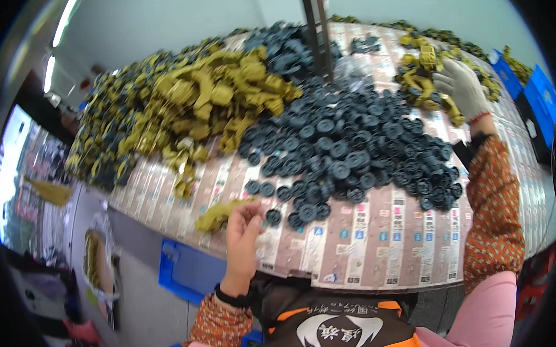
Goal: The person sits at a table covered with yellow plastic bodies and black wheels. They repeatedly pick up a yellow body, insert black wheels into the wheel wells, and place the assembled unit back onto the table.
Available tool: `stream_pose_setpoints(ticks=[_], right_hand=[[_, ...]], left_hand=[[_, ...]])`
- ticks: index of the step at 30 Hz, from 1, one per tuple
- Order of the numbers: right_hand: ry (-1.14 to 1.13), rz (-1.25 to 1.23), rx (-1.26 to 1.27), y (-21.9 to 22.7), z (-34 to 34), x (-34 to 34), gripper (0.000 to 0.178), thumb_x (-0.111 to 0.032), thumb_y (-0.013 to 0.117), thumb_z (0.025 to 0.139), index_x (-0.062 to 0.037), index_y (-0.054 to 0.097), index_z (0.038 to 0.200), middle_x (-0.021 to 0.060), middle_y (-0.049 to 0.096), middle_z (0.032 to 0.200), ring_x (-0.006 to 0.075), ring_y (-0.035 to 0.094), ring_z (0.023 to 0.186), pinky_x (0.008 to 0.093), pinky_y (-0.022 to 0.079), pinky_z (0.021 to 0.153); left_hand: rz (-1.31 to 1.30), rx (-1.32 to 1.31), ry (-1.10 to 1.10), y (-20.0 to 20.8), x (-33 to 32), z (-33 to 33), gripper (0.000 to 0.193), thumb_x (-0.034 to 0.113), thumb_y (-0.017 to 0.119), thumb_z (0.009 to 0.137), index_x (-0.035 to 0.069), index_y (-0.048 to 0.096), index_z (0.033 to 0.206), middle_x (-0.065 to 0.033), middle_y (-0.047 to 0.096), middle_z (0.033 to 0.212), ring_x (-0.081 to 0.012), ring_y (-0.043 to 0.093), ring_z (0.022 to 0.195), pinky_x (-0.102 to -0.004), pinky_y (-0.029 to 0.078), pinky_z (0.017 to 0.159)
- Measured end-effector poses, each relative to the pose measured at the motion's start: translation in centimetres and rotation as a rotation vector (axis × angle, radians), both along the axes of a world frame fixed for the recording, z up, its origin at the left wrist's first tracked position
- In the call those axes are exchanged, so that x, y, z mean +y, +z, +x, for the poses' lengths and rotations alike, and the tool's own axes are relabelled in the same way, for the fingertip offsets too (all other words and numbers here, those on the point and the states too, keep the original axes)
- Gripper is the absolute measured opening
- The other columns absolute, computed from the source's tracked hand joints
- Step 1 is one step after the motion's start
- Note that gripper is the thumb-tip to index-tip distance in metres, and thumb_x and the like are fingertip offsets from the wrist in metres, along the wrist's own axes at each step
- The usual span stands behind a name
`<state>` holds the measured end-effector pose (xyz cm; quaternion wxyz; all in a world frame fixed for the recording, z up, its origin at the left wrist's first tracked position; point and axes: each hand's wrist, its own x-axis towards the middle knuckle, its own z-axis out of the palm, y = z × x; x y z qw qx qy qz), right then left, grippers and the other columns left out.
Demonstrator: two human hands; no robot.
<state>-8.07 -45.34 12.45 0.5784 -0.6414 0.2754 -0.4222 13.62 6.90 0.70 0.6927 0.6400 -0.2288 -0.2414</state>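
Note:
My left hand (242,231), bare, is closed in a pinch at the table's near edge. A yellow-green moulded plastic part (213,217) sticks out leftward from its fingers, slightly blurred. Just right of that hand lies the front of a big heap of small dark grey plastic wheels (341,150). My right hand (463,87), in a white knit glove, reaches far right over a smaller pile of yellow-green parts with dark wheels (417,83). Its fingers look apart, beside a yellow piece (428,57); I see nothing gripped in them.
A tall heap of yellow-green parts (205,93) covers the table's left, with dark grey parts (283,48) behind. A metal post (318,40) rises at the back. Blue bins (540,94) stand right; another blue bin (182,271) sits below the table's near left edge (151,224).

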Motion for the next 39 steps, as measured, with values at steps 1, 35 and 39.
stream_pose_setpoints(ticks=[1,35,39], right_hand=[[-0.012,0.068,0.015,-0.8,-0.5,0.5,0.052,-0.029,0.069,0.102,0.0034,0.059,0.142,0.0088,0.068,0.105,0.019,0.071,0.09,0.0323,0.06,0.074],[-0.24,-0.708,0.832,-10.5,-12.5,19.0,0.016,-0.012,0.064,0.096,-0.0075,0.072,0.109,0.02,0.072,0.101,0.0411,0.071,0.095,0.049,0.056,0.084],[-0.231,-0.915,1.042,-9.2,-8.6,20.1,0.017,-0.016,0.071,0.091,-0.0101,0.074,0.107,0.0171,0.068,0.102,0.0364,0.07,0.098,0.0476,0.057,0.084]], left_hand=[[-0.008,-0.042,0.032,-0.4,0.0,0.9,0.025,0.011,0.06,0.103,0.008,0.062,0.129,0.0004,0.064,0.114,-0.0096,0.06,0.104,-0.0248,0.047,0.086],[-0.153,0.512,-0.4,3.3,-0.6,-1.9,0.07,0.03,0.077,0.1,0.008,0.043,0.156,-0.0121,0.064,0.136,-0.0263,0.066,0.121,-0.0428,0.058,0.103],[-0.121,0.518,-0.457,2.1,-2.8,-4.7,0.079,0.048,0.071,0.103,0.006,0.039,0.162,-0.0114,0.069,0.119,-0.0246,0.071,0.109,-0.0398,0.059,0.097]])
